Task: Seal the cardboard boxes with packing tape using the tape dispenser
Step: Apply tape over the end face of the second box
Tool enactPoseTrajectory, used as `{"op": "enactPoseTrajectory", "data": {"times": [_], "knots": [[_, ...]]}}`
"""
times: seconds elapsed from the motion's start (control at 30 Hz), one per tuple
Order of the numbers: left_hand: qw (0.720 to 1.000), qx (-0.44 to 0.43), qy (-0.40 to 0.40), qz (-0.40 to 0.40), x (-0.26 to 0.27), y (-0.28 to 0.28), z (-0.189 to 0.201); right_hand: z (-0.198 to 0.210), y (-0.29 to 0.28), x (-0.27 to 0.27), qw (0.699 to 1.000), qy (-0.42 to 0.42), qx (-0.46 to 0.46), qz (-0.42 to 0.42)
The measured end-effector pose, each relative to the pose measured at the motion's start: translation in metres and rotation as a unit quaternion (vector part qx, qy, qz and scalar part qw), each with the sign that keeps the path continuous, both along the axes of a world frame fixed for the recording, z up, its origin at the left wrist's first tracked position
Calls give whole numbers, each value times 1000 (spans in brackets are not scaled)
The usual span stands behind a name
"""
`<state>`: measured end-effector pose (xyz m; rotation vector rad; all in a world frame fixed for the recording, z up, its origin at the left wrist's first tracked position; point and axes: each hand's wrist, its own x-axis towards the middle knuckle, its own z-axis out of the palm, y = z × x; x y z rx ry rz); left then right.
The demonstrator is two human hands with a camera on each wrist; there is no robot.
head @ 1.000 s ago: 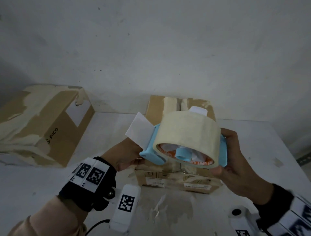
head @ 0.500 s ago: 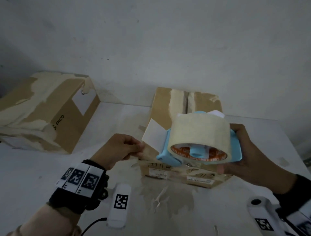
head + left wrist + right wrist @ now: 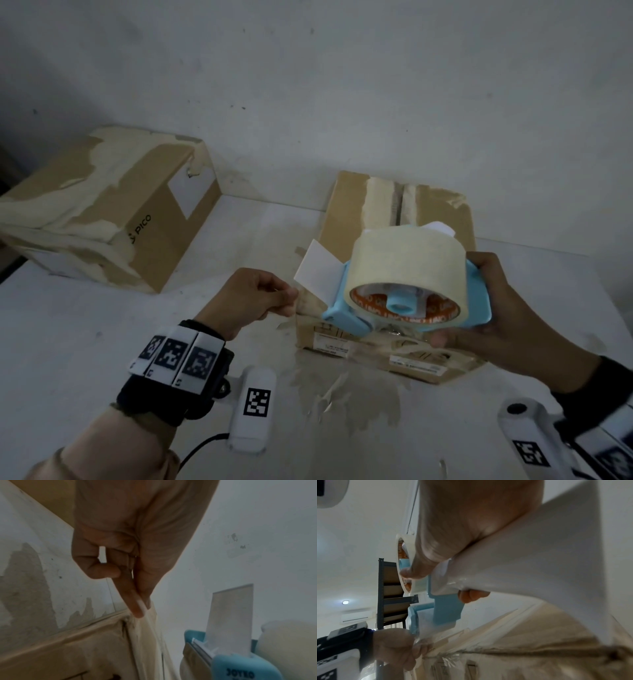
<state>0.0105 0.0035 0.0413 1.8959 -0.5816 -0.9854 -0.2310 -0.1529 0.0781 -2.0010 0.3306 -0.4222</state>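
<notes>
Head view: right hand (image 3: 493, 308) grips tape dispenser (image 3: 404, 305) just above the near box (image 3: 394, 349); left hand (image 3: 253, 298) pinches the tape end (image 3: 149, 618) at its front-left corner. Press that end down, keep tension, pull straight along the seam.

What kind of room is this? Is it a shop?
Probably a packing or storage room, not clearly a shop. Taped cardboard boxes sit on a plain white table by a bare wall, and dark metal shelving stands behind.
</notes>
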Motion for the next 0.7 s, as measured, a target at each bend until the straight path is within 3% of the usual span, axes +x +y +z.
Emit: {"op": "enactPoseTrajectory", "data": {"times": [0.33, 0.7], "knots": [[999, -7, -41, 12, 13, 2, -1, -2, -5, -3, 999, 25, -36, -16], [1000, 7, -19, 15, 11, 3, -5, -10, -11, -1, 998, 44, -36, -18]]}}
